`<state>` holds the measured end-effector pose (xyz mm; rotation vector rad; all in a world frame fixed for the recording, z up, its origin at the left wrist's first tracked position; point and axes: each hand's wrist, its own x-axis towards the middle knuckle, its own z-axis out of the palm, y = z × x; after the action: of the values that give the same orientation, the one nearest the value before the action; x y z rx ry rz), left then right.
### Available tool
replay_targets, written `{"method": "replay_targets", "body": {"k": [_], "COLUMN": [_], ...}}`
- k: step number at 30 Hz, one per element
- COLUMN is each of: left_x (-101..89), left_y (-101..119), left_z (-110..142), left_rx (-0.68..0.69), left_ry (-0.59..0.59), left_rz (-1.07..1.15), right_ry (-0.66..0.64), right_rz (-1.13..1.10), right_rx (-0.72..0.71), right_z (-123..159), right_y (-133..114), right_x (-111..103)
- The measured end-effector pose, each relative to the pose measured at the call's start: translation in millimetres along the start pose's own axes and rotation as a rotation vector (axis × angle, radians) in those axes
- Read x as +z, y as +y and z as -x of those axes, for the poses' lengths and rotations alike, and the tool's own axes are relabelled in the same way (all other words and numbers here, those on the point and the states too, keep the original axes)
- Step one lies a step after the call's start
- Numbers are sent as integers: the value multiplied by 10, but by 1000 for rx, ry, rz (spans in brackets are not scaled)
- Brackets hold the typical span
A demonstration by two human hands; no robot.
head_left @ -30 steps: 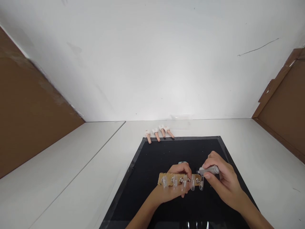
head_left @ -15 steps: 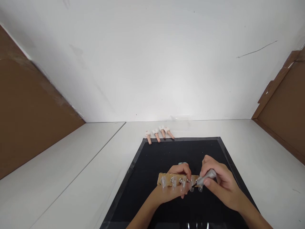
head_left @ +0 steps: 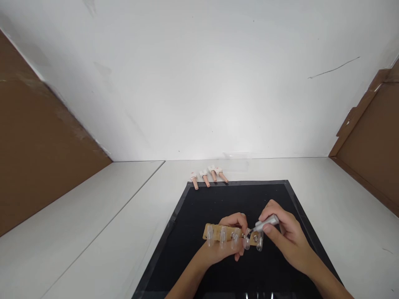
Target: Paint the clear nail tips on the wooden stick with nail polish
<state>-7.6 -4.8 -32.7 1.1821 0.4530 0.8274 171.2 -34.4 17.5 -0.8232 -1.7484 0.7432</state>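
My left hand [head_left: 215, 253] is closed around a light brown strip [head_left: 229, 229] that carries several clear false nail tips [head_left: 222, 239] in a row. Its fingers curl over the back edge, and the palm lies beneath. Pinched by its silver handle in my right hand [head_left: 288, 236] is a nail polish brush [head_left: 267, 223], tilted down to the left. The dark brush end is at the second nail tip from the right [head_left: 246, 242]; whether it touches, I cannot tell.
Several small bottles with peach-coloured caps [head_left: 205, 180] lie at the back edge of the black mat [head_left: 199, 207]. A white table [head_left: 149, 199] surrounds the mat. White wall [head_left: 212, 104] rises behind, with brown panels [head_left: 46, 137] on the sides. Shiny clear items show at the bottom edge.
The strip has shifted slightly left in my left hand. My right hand has moved the brush a little up and left, and its handle now lies flatter.
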Motion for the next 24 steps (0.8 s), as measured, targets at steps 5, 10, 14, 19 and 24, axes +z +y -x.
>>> {"method": "replay_targets", "body": {"k": [5,10,14,19,24], "left_x": [-28,-43,-56,-57,-63], "left_y": [-32,-50,-66,-77,-98], "left_z": [2,-4,2,6,15], "left_rx": [32,67,80,70,70], "left_ry": [-24,-51,-68,-55,-49], "left_rz": [32,70,89,97,114], "right_ry": [11,-73,8,-71,87], "right_rz": [-57,-32,-85,-95,-73], "right_rx": [-24,-7,5,16,39], "right_z": [1,0,5,9,25], "right_y": [0,-2,10,7,25], "right_x": [-10,-13,-13,0,17]}}
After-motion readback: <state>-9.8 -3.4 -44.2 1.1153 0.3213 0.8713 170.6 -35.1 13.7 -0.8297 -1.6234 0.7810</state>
